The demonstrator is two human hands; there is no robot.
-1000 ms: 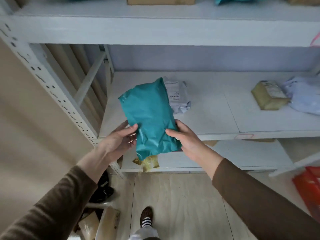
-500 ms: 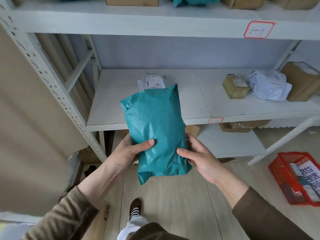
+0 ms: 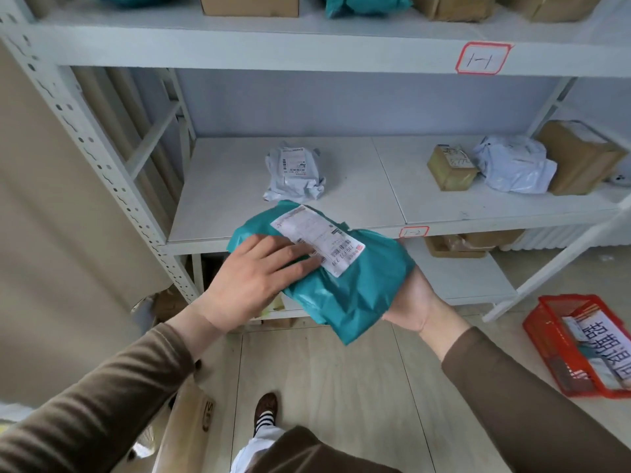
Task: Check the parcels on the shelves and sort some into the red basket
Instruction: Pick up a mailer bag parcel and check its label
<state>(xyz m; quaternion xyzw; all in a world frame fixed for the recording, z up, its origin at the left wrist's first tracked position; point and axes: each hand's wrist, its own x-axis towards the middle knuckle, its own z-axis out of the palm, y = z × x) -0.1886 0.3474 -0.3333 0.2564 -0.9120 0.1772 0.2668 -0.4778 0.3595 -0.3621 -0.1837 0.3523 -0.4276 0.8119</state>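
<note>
Left hand [image 3: 254,279] laid flat on top of the teal parcel [image 3: 345,285], fingers straight, fingertips reaching the edge of its white shipping label [image 3: 317,238]. Right hand [image 3: 411,303] cupped palm-up beneath the parcel's lower right side, fingers hidden under it, so cannot tell how far curled. Parcel held in the air in front of the middle shelf [image 3: 341,186], label side up, long axis running diagonally from upper left by the shelf edge down to lower right over the floor. Down on the floor at far right, red basket [image 3: 546,339], holding a few flat packets and a white sheet with large black characters. On the middle shelf: crumpled grey mailer [image 3: 295,174] just behind the teal parcel, then well to the right a small tan box [image 3: 450,170], a pale plastic bag [image 3: 514,169] and a larger brown box [image 3: 577,158] in a row, touching. Brown boxes and teal bags along the top shelf [image 3: 307,35].
</note>
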